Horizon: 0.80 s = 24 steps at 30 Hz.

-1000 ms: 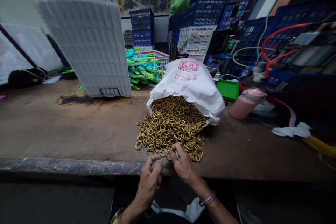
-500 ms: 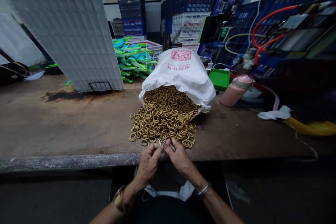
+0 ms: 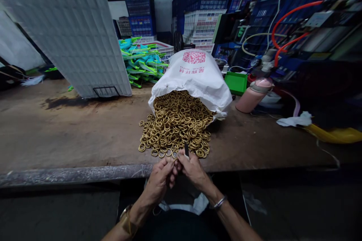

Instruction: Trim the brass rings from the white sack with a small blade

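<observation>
My left hand (image 3: pixel 160 176) pinches a brass-coloured ring (image 3: pixel 175 160) just over the table's front edge. My right hand (image 3: pixel 194 169) is closed beside it, its fingertips meeting the same ring. From the right hand's grip a small knife-like tool (image 3: pixel 186 149) points upward, dark at its top end and paler lower down; the rest of it is hidden by the fingers. Just beyond both hands lies a heap of brass-coloured rings (image 3: pixel 175 130), spilling from the mouth of a white woven sack (image 3: pixel 195 73) with red print.
The brown table (image 3: pixel 85 131) has a plastic-wrapped front edge. A tall pale ribbed panel (image 3: pixel 79 37) stands at left, beside blue-and-green plastic pieces (image 3: pixel 144 64). A pink bottle (image 3: pixel 252 96) and a green tray (image 3: pixel 236 83) are right of the sack. Stacked crates (image 3: pixel 205 22) rise behind.
The dark end of the tool has swung upright and shows more above my right hand. The ring between my fingertips has become visible, and my left fingers have shifted around it.
</observation>
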{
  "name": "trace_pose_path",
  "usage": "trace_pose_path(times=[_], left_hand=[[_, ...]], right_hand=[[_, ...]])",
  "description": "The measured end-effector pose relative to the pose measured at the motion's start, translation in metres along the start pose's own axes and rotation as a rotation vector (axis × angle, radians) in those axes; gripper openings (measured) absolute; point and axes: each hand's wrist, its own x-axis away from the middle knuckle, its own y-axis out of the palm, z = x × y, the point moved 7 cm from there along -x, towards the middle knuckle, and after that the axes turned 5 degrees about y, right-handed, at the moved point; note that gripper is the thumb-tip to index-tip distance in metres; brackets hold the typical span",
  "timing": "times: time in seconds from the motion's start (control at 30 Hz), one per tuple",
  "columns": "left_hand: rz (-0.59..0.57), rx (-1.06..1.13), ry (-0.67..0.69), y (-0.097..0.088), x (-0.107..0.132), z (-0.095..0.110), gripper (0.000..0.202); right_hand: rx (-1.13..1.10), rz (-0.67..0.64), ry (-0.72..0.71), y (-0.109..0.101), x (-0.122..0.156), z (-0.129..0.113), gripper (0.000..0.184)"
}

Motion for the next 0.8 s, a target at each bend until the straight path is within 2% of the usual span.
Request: trace_pose_path(times=[0.13,0.2,0.33,0.43,0.57,0.67,0.8], left_hand=[[0.051,-0.13,0.011,-0.006,0.0,0.0,0.031],[0.065,-0.193,0.027,-0.007,0.0,0.002,0.032],[0.07,-0.275,0.081,-0.008,0.0,0.006,0.032],[0.073,-0.289,0.103,-0.011,0.001,0.005,0.031],[0.073,-0.259,0.007,-0.015,0.006,0.0,0.032],[0.073,-0.18,-0.034,-0.014,0.015,0.002,0.032],[0.012,-0.048,-0.092,-0.01,0.029,-0.001,0.03]], right_hand=[[0.419,0.106,-0.119,-0.005,0.006,-0.011,0.02],[0.662,0.088,-0.153,-0.002,0.01,-0.01,0.014],[0.953,0.014,-0.163,0.005,0.016,-0.005,0.031],[1.07,0.007,-0.109,0.006,0.016,-0.004,0.031],[1.168,0.038,-0.059,0.008,0.017,-0.002,0.029],[1.199,0.092,-0.043,0.007,0.016,0.0,0.029],[1.198,0.187,-0.007,-0.003,0.011,-0.002,0.026]])
